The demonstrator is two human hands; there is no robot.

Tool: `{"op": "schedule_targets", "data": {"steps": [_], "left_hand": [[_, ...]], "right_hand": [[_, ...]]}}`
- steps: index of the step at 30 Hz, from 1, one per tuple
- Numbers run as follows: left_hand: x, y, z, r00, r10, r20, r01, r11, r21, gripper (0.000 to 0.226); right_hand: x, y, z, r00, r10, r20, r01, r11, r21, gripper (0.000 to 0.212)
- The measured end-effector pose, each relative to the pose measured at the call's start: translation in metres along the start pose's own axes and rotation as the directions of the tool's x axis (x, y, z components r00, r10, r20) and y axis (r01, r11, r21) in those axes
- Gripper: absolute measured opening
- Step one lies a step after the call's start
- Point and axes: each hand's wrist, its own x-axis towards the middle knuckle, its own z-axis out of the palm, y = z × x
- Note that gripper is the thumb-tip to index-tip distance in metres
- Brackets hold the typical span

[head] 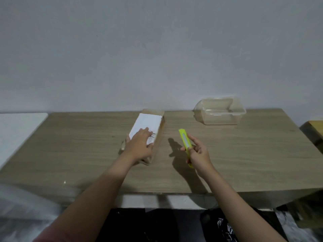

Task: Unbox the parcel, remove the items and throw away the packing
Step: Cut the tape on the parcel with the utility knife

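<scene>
Two hands are at work, and nearest me the right hand (196,153) has its grip closed round a lime-green box cutter (185,145), fingers curled about the lower half of the handle, the nose pointing away and a little left. I cannot tell whether the blade is out; the tip is too small to read. The cutter looks like light, hard plastic, smooth enough to twist if I press sideways, so I judge a firm hold low on the handle is right.

Just left of that grip, a bare strip of the wooden surface (244,154) between them, lies the parcel (148,123) — a long, narrow cardboard box with a white label covering its top, its length running away from me. My left hand (139,144) rests on its near end, palm down, fingers laid fairly straight across the label and the thumb side over the near left edge; this grip is spread flat, pressing rather than clamped. I would guess the box is light and will skate on the smooth surface unless I keep weight on it. Cardboard this thin likely dents, so I'd hold it by the long side walls and cut shallow along a seam — whatever is inside could be nicked. Its far flap seems raised, though I cannot be sure.

Farther out, beyond and right of the cutter grip, a clear plastic container (220,112) stands near the wall.
</scene>
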Motion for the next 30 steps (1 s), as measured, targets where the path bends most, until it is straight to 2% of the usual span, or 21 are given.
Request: {"op": "schedule_targets", "data": {"steps": [3, 6, 10, 13, 21, 27, 30], "left_hand": [[0.004, -0.01, -0.015, 0.991, 0.025, 0.131, -0.005, 0.989, -0.146, 0.063], [0.008, -0.011, -0.021, 0.992, 0.029, 0.125, 0.014, 0.945, -0.328, 0.066], [0.016, -0.006, -0.024, 0.999, 0.023, 0.032, -0.013, 0.96, -0.28, 0.059], [0.022, -0.011, -0.021, 0.999, 0.04, -0.017, -0.043, 0.956, -0.291, 0.051], [0.031, -0.022, -0.019, 0.998, 0.057, -0.031, -0.064, 0.939, -0.337, 0.045], [0.037, -0.025, -0.012, 0.992, 0.048, -0.119, -0.087, 0.934, -0.347, 0.033], [0.041, -0.028, -0.009, 0.989, 0.047, -0.143, -0.097, 0.924, -0.369, 0.026]], "right_hand": [[0.001, -0.004, 0.0, 1.0, 0.001, 0.011, -0.002, 0.999, 0.047, 0.05], [0.003, -0.012, -0.003, 1.0, 0.001, 0.023, -0.004, 0.99, 0.138, 0.047], [0.013, -0.017, -0.008, 1.0, 0.018, -0.01, -0.017, 0.991, 0.132, 0.031], [0.023, -0.017, -0.012, 1.0, 0.029, -0.005, -0.029, 0.997, 0.073, 0.029], [0.037, -0.014, -0.013, 0.992, 0.094, 0.085, -0.103, 0.989, 0.11, 0.044], [0.064, -0.01, -0.008, 0.994, 0.091, -0.055, -0.086, 0.992, 0.087, 0.04], [0.09, -0.003, -0.005, 0.986, 0.045, -0.159, -0.057, 0.996, -0.067, 0.035]]}}
